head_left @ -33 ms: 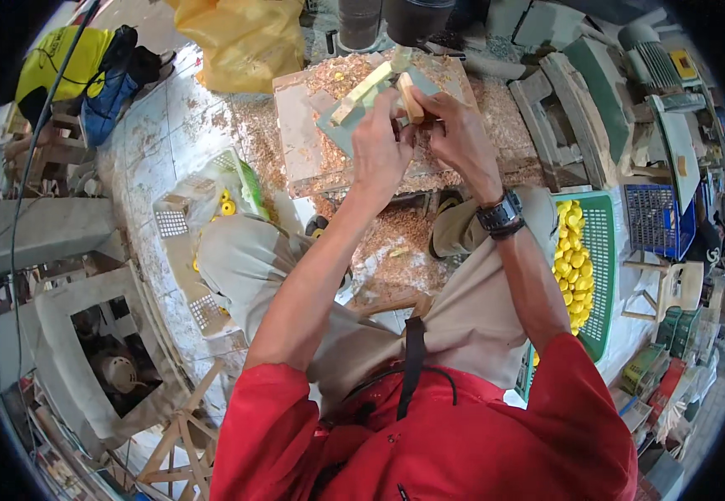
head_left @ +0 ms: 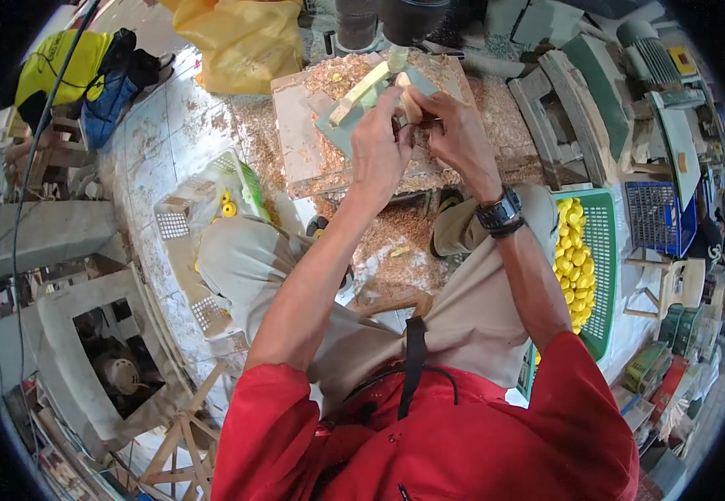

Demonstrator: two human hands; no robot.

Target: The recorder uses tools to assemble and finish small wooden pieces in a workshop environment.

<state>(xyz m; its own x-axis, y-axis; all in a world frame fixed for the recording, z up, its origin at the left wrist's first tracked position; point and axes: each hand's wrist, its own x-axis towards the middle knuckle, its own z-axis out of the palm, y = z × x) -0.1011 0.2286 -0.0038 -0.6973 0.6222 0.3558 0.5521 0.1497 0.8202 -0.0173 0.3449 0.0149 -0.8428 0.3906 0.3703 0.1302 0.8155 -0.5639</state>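
Observation:
A small pale wooden piece [head_left: 410, 104] is pinched between both my hands above a low work board [head_left: 295, 108]. My left hand [head_left: 379, 150] has its fingers closed at the piece's near left side, and its fingertips are partly hidden. My right hand [head_left: 464, 142], with a dark watch on the wrist, grips the piece from the right with thumb and fingers. Just beyond the hands, a pale yellow bar [head_left: 366, 90] lies slanted over a grey-green plate [head_left: 335, 132] on the board. Wood shavings [head_left: 329, 79] are spread around the plate.
Beside my right leg stands a green basket [head_left: 601, 259] of glossy yellow pieces [head_left: 575, 267]. A pale crate [head_left: 180, 259] with a few yellow pieces is by my left knee. A yellow sack [head_left: 241, 46] and dark containers [head_left: 356, 23] sit beyond the board.
The wooden piece has turned between my fingers, so its long flat side no longer shows and a rounder face does. My hands have barely moved.

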